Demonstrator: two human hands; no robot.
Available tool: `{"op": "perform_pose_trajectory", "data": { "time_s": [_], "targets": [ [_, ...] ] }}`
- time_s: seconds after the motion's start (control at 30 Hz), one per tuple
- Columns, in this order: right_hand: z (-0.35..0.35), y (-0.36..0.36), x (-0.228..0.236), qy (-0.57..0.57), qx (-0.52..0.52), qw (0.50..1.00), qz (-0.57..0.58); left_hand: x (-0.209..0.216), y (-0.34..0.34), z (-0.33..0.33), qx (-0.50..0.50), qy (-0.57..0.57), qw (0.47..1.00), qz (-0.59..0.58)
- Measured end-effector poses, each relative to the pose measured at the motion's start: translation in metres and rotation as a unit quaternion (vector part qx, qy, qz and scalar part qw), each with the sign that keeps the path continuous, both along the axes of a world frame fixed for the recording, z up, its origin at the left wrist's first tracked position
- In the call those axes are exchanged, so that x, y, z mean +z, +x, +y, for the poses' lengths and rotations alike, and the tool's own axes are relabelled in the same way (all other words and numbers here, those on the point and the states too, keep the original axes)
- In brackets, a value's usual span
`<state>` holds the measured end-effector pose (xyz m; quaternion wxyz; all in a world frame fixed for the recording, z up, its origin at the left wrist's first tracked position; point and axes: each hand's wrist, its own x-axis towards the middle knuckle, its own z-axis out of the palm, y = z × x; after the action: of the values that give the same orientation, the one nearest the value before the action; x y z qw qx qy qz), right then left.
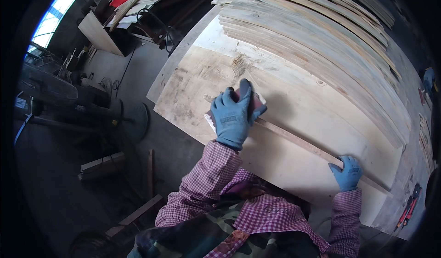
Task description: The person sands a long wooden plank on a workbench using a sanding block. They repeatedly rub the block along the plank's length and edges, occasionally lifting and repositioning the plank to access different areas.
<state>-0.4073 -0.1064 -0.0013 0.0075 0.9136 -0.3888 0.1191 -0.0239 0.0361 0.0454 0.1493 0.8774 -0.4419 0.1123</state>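
A long narrow wooden strip (298, 141) lies across the near part of the plywood-topped worktable (183, 78). Both my hands wear blue gloves with dark fingertips. My left hand (233, 117) is closed over a dark reddish pad (256, 102), which looks like a sanding pad, at the strip's left end. Much of the pad is hidden under the fingers, and a pale ragged edge (210, 120) shows beside the hand. Toward the strip's right end, my right hand (348, 173) grips it, with the thumb on the near side.
Stacked wooden boards (312, 55) cover the far side of the table. Wood shavings (239, 65) lie between them and my left hand. A red-handled tool (409, 207) rests at the right edge. A fan-like machine (50, 85) with a round base (133, 120) stands on the left floor.
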Motion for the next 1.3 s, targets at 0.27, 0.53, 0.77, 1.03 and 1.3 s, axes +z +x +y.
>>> {"op": "perform_pose_trajectory", "data": {
  "time_s": [0.27, 0.53, 0.77, 1.03, 1.3],
  "targets": [
    [-0.005, -0.005, 0.0, 0.015, 0.001, 1.0, 0.005, -0.013, -0.047, 0.006, -0.216, -0.044, 0.975, 0.022],
    [0.011, -0.001, -0.008, -0.023, -0.012, 0.999, 0.019, 0.02, 0.096, 0.025, 0.067, 0.108, 0.988, -0.083],
    [0.026, -0.013, -0.021, -0.046, -0.032, 0.996, 0.074, 0.008, -0.109, -0.028, -0.197, 0.098, 0.973, 0.075],
    [0.032, -0.024, -0.017, -0.014, -0.065, 0.991, 0.114, 0.022, -0.005, -0.004, -0.173, 0.146, 0.973, 0.046],
    [0.028, -0.021, -0.033, -0.017, -0.046, 0.991, 0.121, 0.048, 0.084, 0.0, -0.024, 0.398, 0.915, 0.052]
  ]
}}
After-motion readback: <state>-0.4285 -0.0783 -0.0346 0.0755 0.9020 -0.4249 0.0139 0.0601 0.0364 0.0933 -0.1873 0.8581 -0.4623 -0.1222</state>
